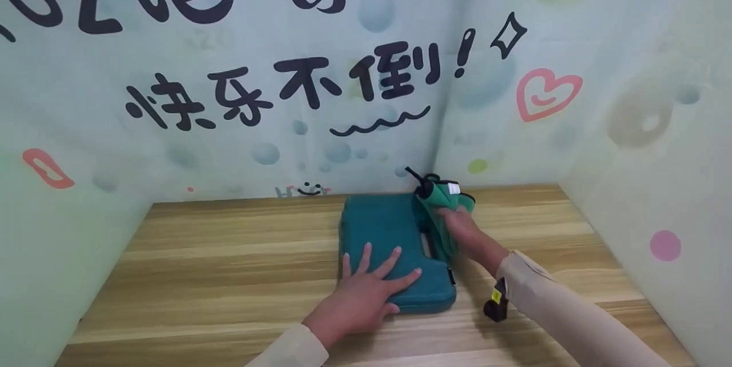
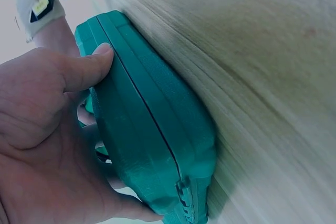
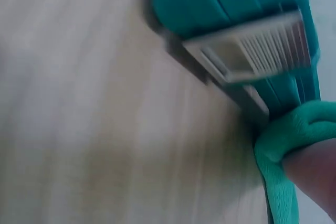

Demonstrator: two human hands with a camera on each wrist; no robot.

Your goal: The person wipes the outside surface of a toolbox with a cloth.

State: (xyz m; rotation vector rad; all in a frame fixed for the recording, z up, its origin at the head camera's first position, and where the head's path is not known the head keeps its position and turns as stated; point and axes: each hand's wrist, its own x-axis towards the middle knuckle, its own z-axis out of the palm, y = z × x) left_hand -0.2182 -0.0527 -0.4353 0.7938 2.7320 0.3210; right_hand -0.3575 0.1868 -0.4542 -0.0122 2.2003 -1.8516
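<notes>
Our left hand (image 1: 366, 292) lies flat, fingers spread, on the teal case (image 1: 389, 241); our right hand (image 1: 463, 230) pinches its soft flap (image 1: 449, 195). We judge it light and padded, best gripped by the edges.

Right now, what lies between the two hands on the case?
Only bare teal case top separates the left hand from the right hand gripping the green cloth, per the head view.

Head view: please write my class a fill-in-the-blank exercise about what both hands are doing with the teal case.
1. The left hand lies ____ on the teal zip case.
2. The right hand grips a green ____ at the case's right side.
3. The case lies on a ____ table.

Missing words: flat; cloth; wooden
</notes>
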